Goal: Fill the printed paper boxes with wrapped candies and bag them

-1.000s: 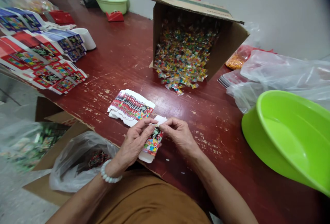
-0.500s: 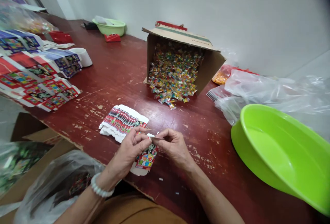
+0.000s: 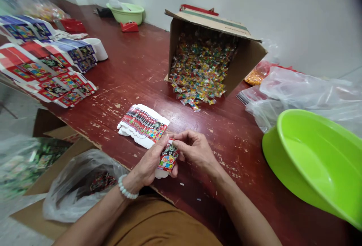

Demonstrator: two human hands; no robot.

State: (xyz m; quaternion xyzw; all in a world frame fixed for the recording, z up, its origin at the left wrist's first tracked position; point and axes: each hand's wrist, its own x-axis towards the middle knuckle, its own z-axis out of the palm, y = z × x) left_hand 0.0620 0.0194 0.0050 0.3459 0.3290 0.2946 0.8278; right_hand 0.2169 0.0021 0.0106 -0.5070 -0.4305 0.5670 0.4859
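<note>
On the desk (image 3: 135, 72), a stack of cards (image 3: 143, 126) just beside one card (image 3: 169, 158), pinched between left grip (image 3: 149, 161) and right grip (image 3: 195, 149).

Worktop (image 3: 135, 87) set against wall at far edge. Hands (image 3: 172, 151) at near edge, centre, both on a printed carton (image 3: 169, 158); stack of flat cartons (image 3: 143, 125) just behind them. Further back at far edge, cardboard box (image 3: 203, 38) on its side, wrapped sweets (image 3: 198, 68) inside and spilling forward onto worktop. Folded cartons (image 3: 48, 65) along left edge, cup (image 3: 97, 48) beside them. Basin (image 3: 316, 155) at right edge, plastic bag (image 3: 296, 95) behind it. Second plastic bag (image 3: 82, 189) off near edge, on cardboard (image 3: 36, 216).
</note>
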